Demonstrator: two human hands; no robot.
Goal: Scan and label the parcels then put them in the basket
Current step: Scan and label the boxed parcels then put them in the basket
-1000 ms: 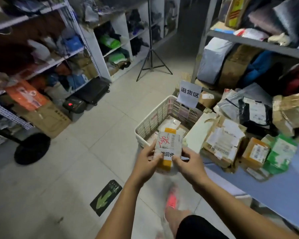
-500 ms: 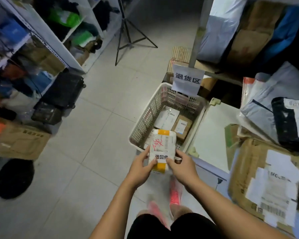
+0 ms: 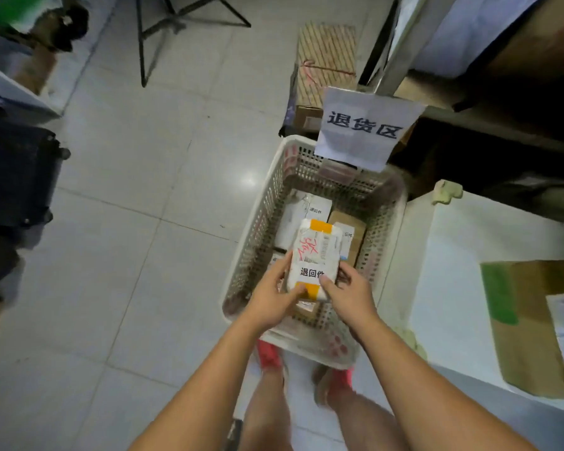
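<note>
A small white parcel with orange tape at both ends, red scribble and a white printed label hangs over the open white plastic basket. My left hand grips its lower left edge, thumb on top. My right hand holds its lower right edge, thumb pressing the label. Inside the basket lie a white parcel and a brown box, partly hidden by the held parcel.
A paper sign stands on the basket's far rim. A white table with a cardboard box lies right of the basket. A striped carton and shelving stand behind. A tripod and black case sit on the tiled floor at left.
The view has tilted down and moved closer. Both hands have carried the parcel forward, from in front of the basket's near rim to above its inside.
</note>
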